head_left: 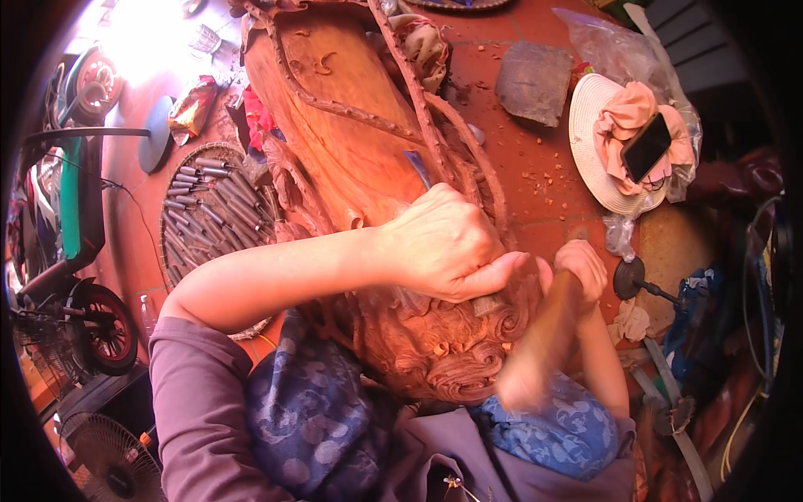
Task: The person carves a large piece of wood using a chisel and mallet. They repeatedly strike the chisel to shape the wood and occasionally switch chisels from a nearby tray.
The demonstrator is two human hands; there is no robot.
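A large reddish-brown wood carving (335, 109) lies in front of me, with a smooth panel, thorny branch-like relief and swirling scrolls at its near end. My left hand (452, 243) is closed in a fist over its middle, around a chisel (416, 166) whose bluish metal blade sticks out beyond the knuckles. Most of its shank is hidden by the fingers. To the right, my right hand (581, 268) grips the handle of a wooden mallet (539, 343). The mallet is smeared by motion, its thick end toward my lap. A curled shaving (356, 219) lies by my left wrist.
At left, a round woven tray (171, 180) holds many metal chisels. Right of the carving are a grey slab (534, 82) and a white hat (585, 159) with pink cloth and a phone (646, 148). Wood chips dot the tiles. A fan (113, 460) stands lower left.
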